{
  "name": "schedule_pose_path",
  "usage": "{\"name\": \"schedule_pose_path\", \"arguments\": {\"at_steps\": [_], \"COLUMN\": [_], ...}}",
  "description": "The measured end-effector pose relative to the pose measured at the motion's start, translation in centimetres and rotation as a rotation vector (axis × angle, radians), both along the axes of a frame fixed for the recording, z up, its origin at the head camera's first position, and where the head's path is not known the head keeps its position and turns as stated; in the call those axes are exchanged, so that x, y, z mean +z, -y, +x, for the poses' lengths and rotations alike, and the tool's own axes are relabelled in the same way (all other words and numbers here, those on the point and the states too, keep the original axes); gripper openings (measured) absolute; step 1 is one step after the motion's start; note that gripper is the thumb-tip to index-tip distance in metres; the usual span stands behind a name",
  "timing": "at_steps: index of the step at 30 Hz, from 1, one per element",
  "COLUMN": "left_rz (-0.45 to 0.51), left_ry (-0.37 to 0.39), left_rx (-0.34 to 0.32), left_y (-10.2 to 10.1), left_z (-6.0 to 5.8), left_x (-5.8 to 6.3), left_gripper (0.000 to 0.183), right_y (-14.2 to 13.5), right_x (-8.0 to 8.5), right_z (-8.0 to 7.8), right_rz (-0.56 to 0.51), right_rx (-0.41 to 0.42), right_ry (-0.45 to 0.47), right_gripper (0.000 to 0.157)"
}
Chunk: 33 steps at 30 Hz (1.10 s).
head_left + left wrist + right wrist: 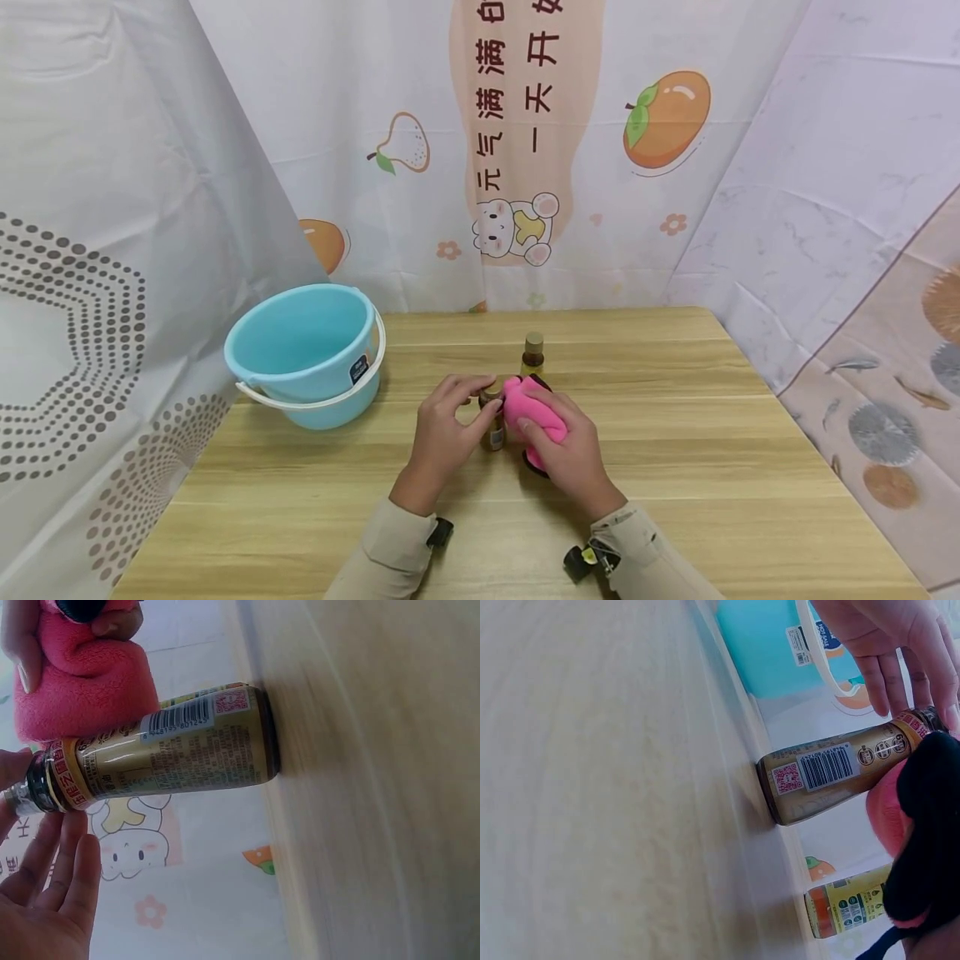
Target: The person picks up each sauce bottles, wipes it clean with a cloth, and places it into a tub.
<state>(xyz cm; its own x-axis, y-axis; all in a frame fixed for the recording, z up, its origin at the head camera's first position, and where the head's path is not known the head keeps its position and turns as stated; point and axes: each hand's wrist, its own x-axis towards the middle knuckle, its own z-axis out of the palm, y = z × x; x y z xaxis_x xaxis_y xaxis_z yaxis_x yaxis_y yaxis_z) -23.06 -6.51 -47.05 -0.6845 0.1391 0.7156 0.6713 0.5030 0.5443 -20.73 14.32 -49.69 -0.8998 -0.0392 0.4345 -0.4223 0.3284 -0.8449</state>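
Printed curtains are hung behind a wooden table. Midway between its side edges, an upright brown bottle is pinched near its top by the left hand, and a pink cloth is gripped beside it by the right hand; a second bottle is set nearer the back edge.

Fuzzy cloth, glossy bottle, smooth plastic bucket

a: site type?
b: makeshift booth. wood-grain table, patterned curtains on three sides, cartoon fruit on the back one.
a: home?
b: can't confirm. plastic bucket and gold-labelled bottle read household.
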Motion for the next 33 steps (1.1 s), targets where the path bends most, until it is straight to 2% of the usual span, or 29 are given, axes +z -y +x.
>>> {"name": "schedule_pose_path", "arguments": {"at_steps": [6, 11, 20, 27, 33], "left_rz": [0.018, 0.022, 0.016, 0.026, 0.047], "left_ry": [0.053, 0.065, 0.078, 0.071, 0.045], "left_rx": [-0.008, -0.009, 0.015, 0.020, 0.007], "left_y": [0.2, 0.3, 0.5, 0.5, 0.2], "left_z": [0.2, 0.3, 0.6, 0.4, -0.1], "left_x": [0.0, 0.0, -0.2, -0.3, -0.3], "left_gripper": [0.032, 0.033, 0.037, 0.044, 0.041], "right_y": [0.2, 0.4, 1.2, 0.7, 0.2], "right_x": [-0.1, 0.0, 1.4, -0.1, -0.2], "right_z": [0.2, 0.3, 1.1, 0.2, -0.1], "right_rz": [-0.027, -0.025, -0.014, -0.013, 0.010], "right_rx": [0.028, 0.025, 0.004, 0.021, 0.017], "right_ry": [0.022, 0.053, 0.090, 0.100, 0.160], "right_gripper": [0.042, 0.043, 0.043, 0.042, 0.044]}}
